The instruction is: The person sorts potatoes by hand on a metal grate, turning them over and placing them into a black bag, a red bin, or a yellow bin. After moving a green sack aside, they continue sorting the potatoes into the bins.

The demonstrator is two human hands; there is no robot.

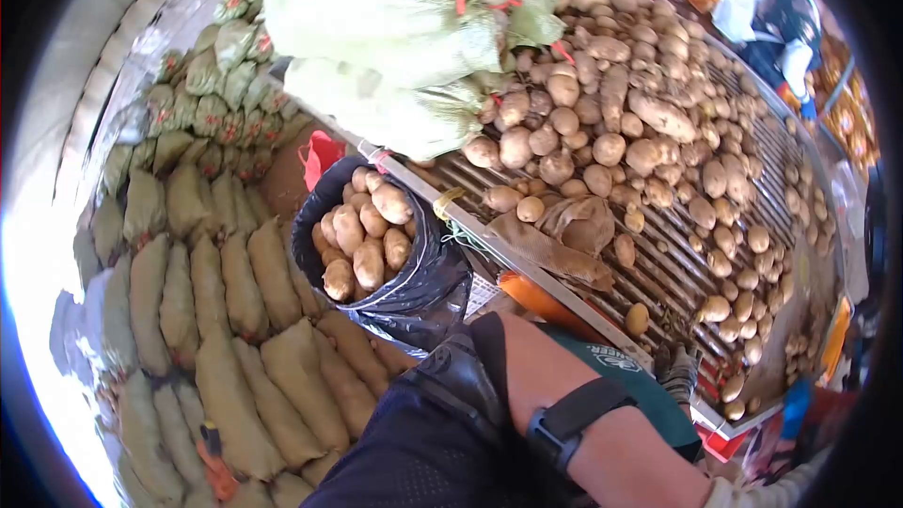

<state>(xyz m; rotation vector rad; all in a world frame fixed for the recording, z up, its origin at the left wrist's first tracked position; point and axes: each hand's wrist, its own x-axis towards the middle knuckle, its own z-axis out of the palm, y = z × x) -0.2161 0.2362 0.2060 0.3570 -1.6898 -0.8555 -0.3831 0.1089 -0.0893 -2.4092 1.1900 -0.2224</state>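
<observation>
A bare forearm with a dark band and a watch reaches to the lower right, where a pale knitted glove cuff [752,492] shows. My right hand seems to lie beyond it, its fingers hidden in the blur at the edge. My left hand cannot be made out. Potatoes [658,122] cover a slatted metal sorting table [555,287]. Left of its rail stands a bucket lined with a black bag [437,282], holding large potatoes [348,228]. A brown cloth [550,249] lies on the slats. Something grey and striped [679,374] shows by the table's corner.
Large pale green mesh sacks [376,28] rest on the table's upper left. Rows of filled sacks [188,292] cover the left side, with an orange item [216,470] among them. Someone in dark clothing [790,23] is at the upper right. A red bag [322,155] lies behind the bucket.
</observation>
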